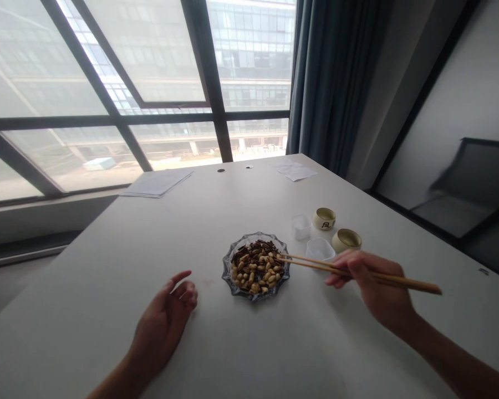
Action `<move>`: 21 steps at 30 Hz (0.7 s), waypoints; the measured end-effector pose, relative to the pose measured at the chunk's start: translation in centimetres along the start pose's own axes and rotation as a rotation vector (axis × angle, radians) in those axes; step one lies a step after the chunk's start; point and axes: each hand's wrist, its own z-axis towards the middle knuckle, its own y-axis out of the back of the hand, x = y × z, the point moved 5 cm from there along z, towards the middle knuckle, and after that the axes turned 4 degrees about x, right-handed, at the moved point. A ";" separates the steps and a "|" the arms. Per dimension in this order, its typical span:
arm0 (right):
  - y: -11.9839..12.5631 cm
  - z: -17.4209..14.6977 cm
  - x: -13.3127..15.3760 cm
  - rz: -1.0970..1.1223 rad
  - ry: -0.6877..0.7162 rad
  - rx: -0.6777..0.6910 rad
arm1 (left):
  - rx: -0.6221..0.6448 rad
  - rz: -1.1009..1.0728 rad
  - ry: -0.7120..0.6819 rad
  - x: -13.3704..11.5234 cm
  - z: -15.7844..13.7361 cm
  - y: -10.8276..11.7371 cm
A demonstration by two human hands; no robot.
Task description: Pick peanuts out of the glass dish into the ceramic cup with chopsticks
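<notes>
My right hand is closed around a pair of wooden chopsticks. Their thin tips reach over the right rim of a scalloped glass bowl. In the bowl lie peanuts in their shells, mostly at the front and right, and dark brown elongated pieces toward the back. Whether the tips pinch a piece is too small to tell. My left hand rests to the left of the bowl, apart from it, thumb out and fingers loosely curled, with nothing in it.
Two clear plastic containers and two cream cups stand right of the bowl, close to my right hand. Papers lie at the far left of the white table, and another sheet at the far right. Windows and a curtain rise behind.
</notes>
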 end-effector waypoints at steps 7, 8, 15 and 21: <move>-6.2 1.3 -3.0 0.005 -0.105 0.339 | 0.013 -0.021 0.012 0.1 0.2 0.3; -6.6 1.4 -3.3 0.006 -0.117 0.347 | 0.013 -0.024 0.016 0.2 0.2 0.3; -7.3 1.6 -4.3 -0.022 -0.173 0.345 | 0.024 -0.011 0.004 0.2 0.2 0.3; -7.1 1.3 -4.7 -0.009 -0.158 0.249 | 0.032 -0.009 -0.006 0.2 0.1 0.4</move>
